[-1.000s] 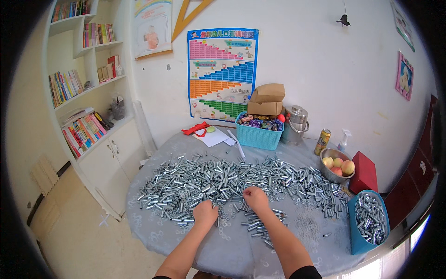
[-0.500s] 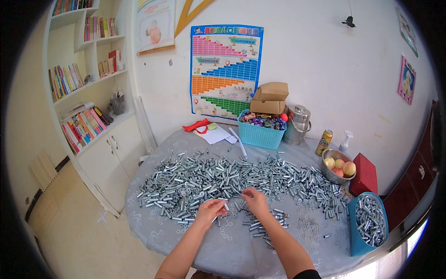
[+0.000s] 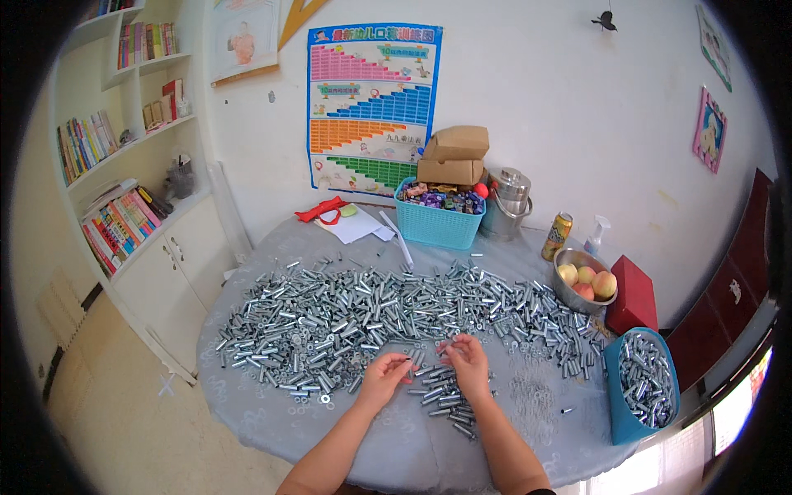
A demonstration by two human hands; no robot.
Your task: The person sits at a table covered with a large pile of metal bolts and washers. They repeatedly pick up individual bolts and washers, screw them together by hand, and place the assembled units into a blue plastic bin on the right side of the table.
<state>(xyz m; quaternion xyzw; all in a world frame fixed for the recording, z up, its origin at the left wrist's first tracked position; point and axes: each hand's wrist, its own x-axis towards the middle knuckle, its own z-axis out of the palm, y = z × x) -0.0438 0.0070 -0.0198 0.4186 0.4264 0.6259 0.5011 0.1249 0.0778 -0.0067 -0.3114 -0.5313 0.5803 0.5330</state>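
A wide heap of short silvery metal tubes [image 3: 346, 297] lies across the grey-covered table, with flat metal washers [image 3: 309, 356] mixed in along its near side. At the heap's near edge, my left hand [image 3: 384, 381] is closed, thumb and fingertips pinching what looks like a metal tube, its end just showing. Close by on the right, my right hand [image 3: 469, 368] is closed in a pinch; something small and shiny is at its fingertips, too small to name. A smaller group of metal tubes [image 3: 441, 394] lies between and below my hands, partly hidden by the right one.
At the right edge stands a blue bin [image 3: 623, 404] of metal tubes. Beyond it are a red box [image 3: 634, 299], a steel bowl [image 3: 569, 299] of fruit, a can [image 3: 557, 237] and a spray bottle [image 3: 596, 235]. A turquoise basket [image 3: 437, 224] and metal pot [image 3: 506, 206] stand at the back.
The view has shifted, so the table sits further left and higher. My right hand has moved nearer me, away from the heap, with its fingers now pinched over the smaller group.
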